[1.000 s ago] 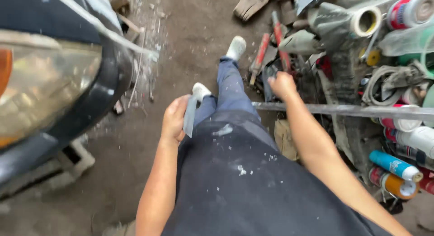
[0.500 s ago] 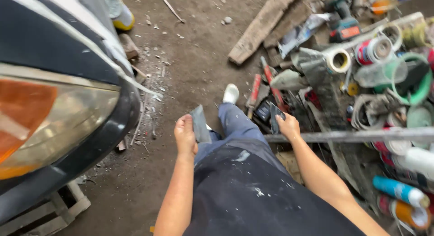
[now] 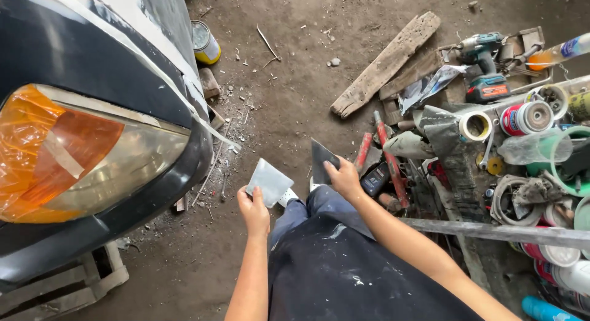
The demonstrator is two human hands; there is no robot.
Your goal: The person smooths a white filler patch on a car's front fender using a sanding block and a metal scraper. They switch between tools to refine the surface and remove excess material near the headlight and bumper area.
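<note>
- Nearest the camera: dark work apron [image 3: 344, 278] flecked with pale spots, both bare forearms reaching forward over it.
- Left hand [image 3: 254, 208], grip closed around the lower edge of a pale grey spreader blade [image 3: 269, 181]; blade sticking up and forward past the fingertips, flat face turned toward the camera, tilted slightly right.
- Right hand [image 3: 344, 178], grip closed on a dark spreader blade [image 3: 322, 161]; thumb across the near face, blade jutting up and left of the knuckles, held just apart from the pale one.
- Below both blades: jeans-covered knee and a white shoe [image 3: 287, 198] showing between the two hands, on the dirt floor [image 3: 289, 81].
- Left side: dark car bumper [image 3: 123, 216] with an amber-and-clear headlamp [image 3: 80, 155], pale masking tape trailing off the body edge; wooden pallet [image 3: 61, 284] under the bumper.
- Right side, just beside the right hand: red-handled tools [image 3: 387, 158] and a small dark box lying in the clutter.
- Farther right: rolls of tape [image 3: 475, 126], cans, coiled hose and a metal bar [image 3: 498, 232] crossing in front.
- Farther off: worn wooden plank [image 3: 387, 63] lying diagonally on the floor, cordless drill [image 3: 482, 50] beyond it, yellow tin can [image 3: 204, 41] beside the car.
</note>
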